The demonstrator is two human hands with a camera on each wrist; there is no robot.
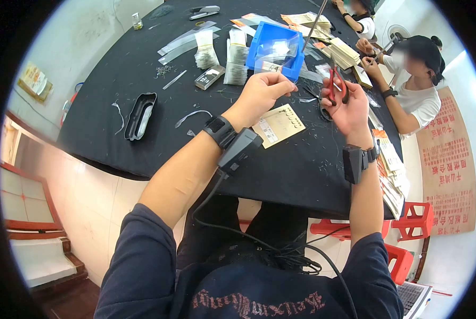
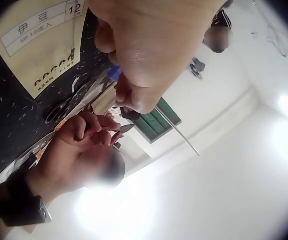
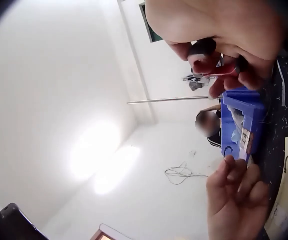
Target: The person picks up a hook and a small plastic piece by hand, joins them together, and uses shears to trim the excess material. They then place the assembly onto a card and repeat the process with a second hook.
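My left hand [image 1: 262, 98] pinches a small dark fish hook [image 3: 228, 149] between thumb and forefinger; its bend stands out above the fingertips in the right wrist view. My right hand [image 1: 348, 114] holds red-handled pliers [image 1: 332, 90] across the palm, a short pointed metal tip showing past the fingers in the left wrist view. Below and between both hands lies a cream card [image 1: 280, 126] with a row of hooks along one edge and a white printed label. Dark-handled scissors [image 1: 324, 110] rest on the table under my right hand.
Beyond my hands stands a blue bin [image 1: 286, 37] holding clear bags. Left of it are bundles of clear strips [image 1: 237, 56], a small grey box [image 1: 210, 77] and a black tray [image 1: 140, 117]. Packaged cards [image 1: 389, 165] line the right edge. Another person [image 1: 416, 80] works at the right.
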